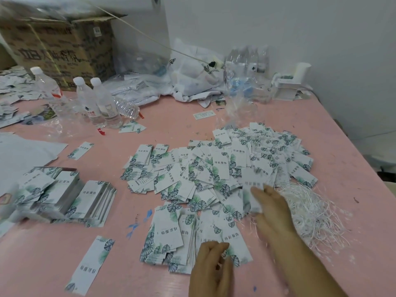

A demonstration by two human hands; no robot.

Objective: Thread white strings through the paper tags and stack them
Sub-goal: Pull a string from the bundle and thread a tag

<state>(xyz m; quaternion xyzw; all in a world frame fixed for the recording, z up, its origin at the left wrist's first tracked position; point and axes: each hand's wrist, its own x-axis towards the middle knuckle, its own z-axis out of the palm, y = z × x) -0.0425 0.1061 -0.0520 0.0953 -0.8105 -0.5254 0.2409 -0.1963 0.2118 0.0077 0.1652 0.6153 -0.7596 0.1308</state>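
A pink table (321, 129) runs up to a white wall, its far end crowded with a cardboard box (62, 50), water bottles (100, 103) and crumpled plastic bags (192, 76). From where I stand, most of the job looks still ahead: a wide loose heap of leaf-printed paper tags (225, 168) covers the middle of the table, and a tangled bundle of white strings (310, 213) lies just to its right, touching its edge. Squared-up stacks (64, 191) sit well apart on the left; I cannot tell whether those are threaded. The right hand (272, 211) reaches between heap and strings, fingers curled on one tag (254, 198) it appears to be lifting, though motion blur smears it. The left hand (211, 269) hovers over a near fan of tags (171, 239), fingers bent; whether it pinches anything I cannot make out.
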